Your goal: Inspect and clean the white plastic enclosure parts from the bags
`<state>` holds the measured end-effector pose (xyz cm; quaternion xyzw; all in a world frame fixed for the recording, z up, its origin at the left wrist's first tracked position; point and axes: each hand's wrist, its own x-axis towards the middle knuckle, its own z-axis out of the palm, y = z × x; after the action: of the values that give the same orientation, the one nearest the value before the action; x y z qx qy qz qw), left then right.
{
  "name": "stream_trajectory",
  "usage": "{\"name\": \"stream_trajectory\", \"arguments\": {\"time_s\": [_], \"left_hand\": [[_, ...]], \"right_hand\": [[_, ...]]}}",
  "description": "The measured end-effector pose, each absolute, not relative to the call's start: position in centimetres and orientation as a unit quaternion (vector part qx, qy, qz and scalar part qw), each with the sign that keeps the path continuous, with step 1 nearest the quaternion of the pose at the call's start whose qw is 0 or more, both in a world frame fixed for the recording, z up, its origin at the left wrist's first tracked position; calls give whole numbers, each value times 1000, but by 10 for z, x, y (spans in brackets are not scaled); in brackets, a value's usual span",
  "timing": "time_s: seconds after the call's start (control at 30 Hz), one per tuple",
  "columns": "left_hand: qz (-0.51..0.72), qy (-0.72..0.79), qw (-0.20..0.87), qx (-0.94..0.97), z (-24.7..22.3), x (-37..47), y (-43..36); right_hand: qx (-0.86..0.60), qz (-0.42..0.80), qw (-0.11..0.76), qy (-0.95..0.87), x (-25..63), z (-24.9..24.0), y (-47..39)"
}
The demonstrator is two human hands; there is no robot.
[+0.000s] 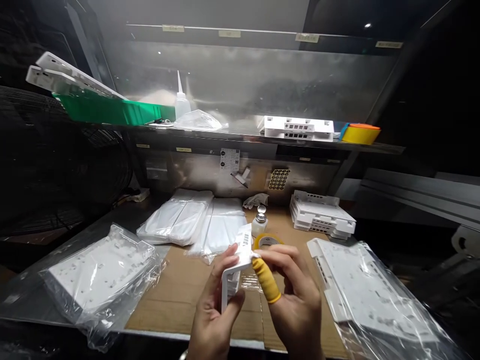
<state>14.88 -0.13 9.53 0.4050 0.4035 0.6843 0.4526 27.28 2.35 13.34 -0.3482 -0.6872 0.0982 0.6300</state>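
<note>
Dim workstation: steel shelving above, brown cardboard-covered bench (180, 295) carrying bagged white plastic panels (101, 270). Over the bench's near edge, the left hand (213, 310) is clamped on a small white vented plastic part (236, 262); the right hand (296, 300), yellow finger cot (267, 285) on, pinches a white wipe against it. Advisable: keep the part steady, wipe lightly

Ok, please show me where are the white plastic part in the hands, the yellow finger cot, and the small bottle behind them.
White plastic part (237, 265): head view, on its upper face near the bend.
Yellow finger cot (267, 284): head view, on the middle of the cot.
Small bottle (259, 223): head view, on its white body.
</note>
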Motion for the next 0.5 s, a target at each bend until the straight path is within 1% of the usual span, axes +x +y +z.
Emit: {"name": "stream_trajectory", "arguments": {"time_s": [0.07, 0.17, 0.3, 0.37, 0.43, 0.5], "left_hand": [[681, 404, 466, 396, 96, 151, -1], [681, 387, 501, 368, 97, 153, -1], [687, 372, 535, 322, 99, 146, 0], [685, 365, 567, 275, 103, 136, 0], [682, 347, 608, 212, 108, 123, 1], [679, 322, 639, 161, 113, 110, 0]], "right_hand": [[-352, 111, 635, -679, 274, 134, 24], [-347, 96, 632, -686, 272, 134, 24], [-372, 81, 618, -688, 278, 120, 43], [-436, 76, 599, -667, 293, 105, 64], [-553, 39, 547, -627, 314, 85, 89], [-619, 32, 508, -598, 335, 63, 115]]}}
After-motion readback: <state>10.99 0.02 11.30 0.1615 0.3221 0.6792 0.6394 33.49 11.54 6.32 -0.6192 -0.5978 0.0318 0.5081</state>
